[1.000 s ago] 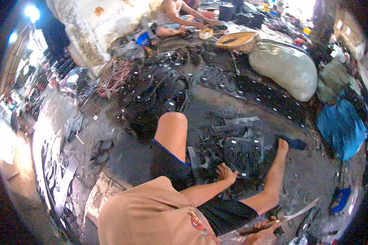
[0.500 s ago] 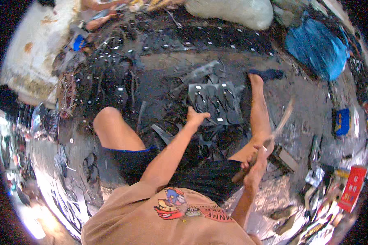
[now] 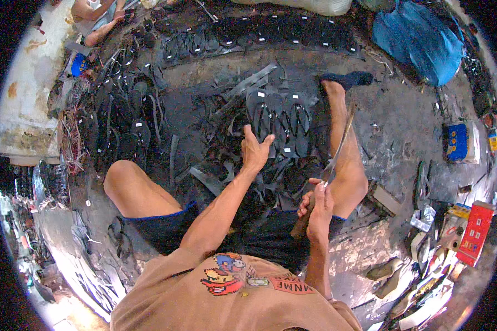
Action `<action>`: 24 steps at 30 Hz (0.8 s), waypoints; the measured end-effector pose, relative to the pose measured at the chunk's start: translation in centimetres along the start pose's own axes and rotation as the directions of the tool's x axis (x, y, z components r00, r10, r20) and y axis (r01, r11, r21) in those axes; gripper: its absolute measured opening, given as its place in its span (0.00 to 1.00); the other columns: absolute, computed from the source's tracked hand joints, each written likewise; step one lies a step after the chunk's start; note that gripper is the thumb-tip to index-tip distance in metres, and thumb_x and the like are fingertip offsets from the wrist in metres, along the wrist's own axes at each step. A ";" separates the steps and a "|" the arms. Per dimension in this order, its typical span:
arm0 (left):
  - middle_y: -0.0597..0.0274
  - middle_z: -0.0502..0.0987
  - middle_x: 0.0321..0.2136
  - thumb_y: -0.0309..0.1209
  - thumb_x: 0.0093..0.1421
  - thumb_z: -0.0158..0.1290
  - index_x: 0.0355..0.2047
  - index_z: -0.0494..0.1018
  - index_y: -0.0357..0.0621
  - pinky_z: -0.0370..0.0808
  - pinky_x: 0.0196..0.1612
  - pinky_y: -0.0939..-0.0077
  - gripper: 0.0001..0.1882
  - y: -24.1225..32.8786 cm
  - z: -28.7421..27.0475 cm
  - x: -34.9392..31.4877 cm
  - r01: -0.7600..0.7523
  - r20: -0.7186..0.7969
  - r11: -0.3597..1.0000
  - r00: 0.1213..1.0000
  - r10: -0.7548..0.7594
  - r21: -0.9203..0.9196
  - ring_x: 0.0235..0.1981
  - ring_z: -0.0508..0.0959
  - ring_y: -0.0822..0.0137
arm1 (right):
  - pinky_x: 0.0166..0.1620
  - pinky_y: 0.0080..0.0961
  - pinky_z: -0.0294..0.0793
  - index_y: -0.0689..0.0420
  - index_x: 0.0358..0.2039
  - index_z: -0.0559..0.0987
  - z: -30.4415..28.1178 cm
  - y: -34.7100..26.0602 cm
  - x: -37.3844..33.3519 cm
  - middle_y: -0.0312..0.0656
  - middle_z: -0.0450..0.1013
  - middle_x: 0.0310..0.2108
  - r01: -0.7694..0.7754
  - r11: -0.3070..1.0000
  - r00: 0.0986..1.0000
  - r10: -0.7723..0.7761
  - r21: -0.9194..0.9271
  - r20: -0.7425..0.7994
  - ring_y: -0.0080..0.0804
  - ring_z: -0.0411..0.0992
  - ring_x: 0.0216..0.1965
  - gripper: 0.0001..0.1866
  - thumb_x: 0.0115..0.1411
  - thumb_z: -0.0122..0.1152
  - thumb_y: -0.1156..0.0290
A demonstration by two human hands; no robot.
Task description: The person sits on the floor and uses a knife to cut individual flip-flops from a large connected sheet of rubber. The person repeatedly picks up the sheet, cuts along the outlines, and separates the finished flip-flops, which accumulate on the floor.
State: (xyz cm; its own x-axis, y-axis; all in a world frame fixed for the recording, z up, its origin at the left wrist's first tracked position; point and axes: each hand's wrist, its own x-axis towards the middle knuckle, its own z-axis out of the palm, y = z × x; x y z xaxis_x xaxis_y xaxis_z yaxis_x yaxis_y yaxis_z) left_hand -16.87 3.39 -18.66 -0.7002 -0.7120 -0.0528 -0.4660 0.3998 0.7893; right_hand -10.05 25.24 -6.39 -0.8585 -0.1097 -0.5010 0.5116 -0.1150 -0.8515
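Note:
My left hand (image 3: 254, 150) rests at the near left edge of several black flip-flops (image 3: 284, 122) with small white labels. Its thumb and forefinger are spread apart; the other fingers are partly hidden. The flip-flops lie side by side on a dark sheet between my legs. In my closed right hand (image 3: 317, 212) is a long knife (image 3: 343, 138), its brown handle pointing down toward my lap. The thin blade rises in front of my right shin, tip up and away from me.
Dark offcut strips (image 3: 207, 182) litter the ground before my lap. Rows of labelled flip-flops (image 3: 259, 36) line the far side, with more (image 3: 138, 127) at left. A blue plastic bag (image 3: 419, 41), a brown block (image 3: 386, 199) and a red box (image 3: 476, 234) lie to the right. Another person (image 3: 96, 22) sits far left.
The knife has swung left and stands more upright, with my right hand shifted left. My left hand stays at the flip-flops' edge. The whole view has shifted.

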 end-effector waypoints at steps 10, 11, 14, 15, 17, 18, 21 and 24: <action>0.38 0.81 0.40 0.55 0.60 0.65 0.51 0.69 0.21 0.80 0.40 0.52 0.42 -3.4 -6.2 2.7 0.260 -0.074 0.963 0.961 -0.265 -0.075 0.37 0.83 0.44 | 0.26 0.17 0.67 0.53 0.67 0.67 2.8 -0.4 1.1 0.32 0.68 0.25 0.130 0.947 0.983 -0.085 -0.293 0.161 0.17 0.66 0.23 0.23 0.76 0.50 0.61; 0.42 0.80 0.38 0.56 0.60 0.64 0.51 0.69 0.22 0.80 0.35 0.54 0.42 -3.5 -6.5 3.1 0.425 0.051 0.893 0.905 -0.422 -0.147 0.35 0.83 0.48 | 0.25 0.16 0.65 0.51 0.69 0.66 3.4 -0.4 1.1 0.30 0.67 0.25 0.096 0.935 0.980 -0.028 -0.341 0.199 0.16 0.65 0.22 0.24 0.77 0.50 0.60; 0.53 0.79 0.32 0.57 0.61 0.63 0.47 0.71 0.29 0.76 0.23 0.62 0.37 -3.6 -7.8 2.2 0.626 0.162 0.746 0.780 -0.605 -0.226 0.29 0.80 0.61 | 0.26 0.21 0.63 0.56 0.49 0.75 4.7 0.2 0.7 0.31 0.67 0.22 0.195 0.807 0.958 -0.036 -0.558 0.284 0.18 0.63 0.22 0.14 0.77 0.51 0.59; 0.56 0.78 0.30 0.57 0.62 0.63 0.45 0.72 0.31 0.74 0.20 0.65 0.35 -3.6 -8.2 1.9 0.647 0.154 0.724 0.762 -0.629 -0.239 0.27 0.79 0.65 | 0.26 0.22 0.63 0.58 0.44 0.76 5.0 0.1 0.5 0.31 0.67 0.21 0.223 0.749 0.949 -0.021 -0.624 0.314 0.19 0.62 0.22 0.15 0.77 0.51 0.59; 0.60 0.77 0.29 0.57 0.62 0.62 0.41 0.72 0.36 0.72 0.20 0.68 0.32 -4.5 -9.1 1.9 0.682 0.323 0.622 0.731 -0.601 -0.385 0.26 0.77 0.66 | 0.31 0.41 0.71 0.60 0.44 0.75 5.6 -0.1 1.0 0.54 0.76 0.26 0.220 0.701 0.937 0.042 -0.678 0.347 0.46 0.76 0.24 0.18 0.74 0.55 0.55; 0.61 0.77 0.28 0.57 0.63 0.61 0.38 0.72 0.39 0.71 0.20 0.69 0.30 -4.9 -9.5 2.0 0.697 0.401 0.559 0.717 -0.571 -0.449 0.25 0.76 0.67 | 0.30 0.41 0.71 0.60 0.43 0.76 5.9 0.6 1.3 0.54 0.77 0.26 0.230 0.680 0.931 0.055 -0.696 0.362 0.47 0.76 0.24 0.18 0.74 0.55 0.55; 0.64 0.77 0.28 0.57 0.64 0.60 0.34 0.71 0.44 0.68 0.20 0.72 0.27 -4.4 -9.6 2.2 0.706 0.462 0.575 0.707 -0.536 -0.413 0.24 0.75 0.69 | 0.31 0.46 0.72 0.60 0.41 0.76 6.2 2.1 2.1 0.57 0.77 0.26 0.215 0.610 0.936 0.094 -0.763 0.339 0.58 0.77 0.27 0.18 0.74 0.55 0.56; 0.68 0.78 0.29 0.59 0.62 0.60 0.34 0.75 0.50 0.71 0.27 0.65 0.24 -4.1 -9.4 2.0 0.716 0.458 0.560 0.697 -0.552 -0.415 0.26 0.76 0.67 | 0.33 0.49 0.73 0.61 0.41 0.76 6.6 2.4 3.0 0.60 0.78 0.28 0.219 0.557 0.936 0.110 -0.801 0.333 0.64 0.77 0.30 0.19 0.73 0.55 0.55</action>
State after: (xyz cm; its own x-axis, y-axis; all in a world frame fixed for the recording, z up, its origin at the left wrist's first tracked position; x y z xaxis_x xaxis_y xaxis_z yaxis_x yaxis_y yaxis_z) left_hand -11.33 -5.12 -16.27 -0.4788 -0.4524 -0.7524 -0.5381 -0.5259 0.6586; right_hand -11.18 18.08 -8.91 -0.7358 -0.4443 -0.5110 0.0681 0.7023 -0.7086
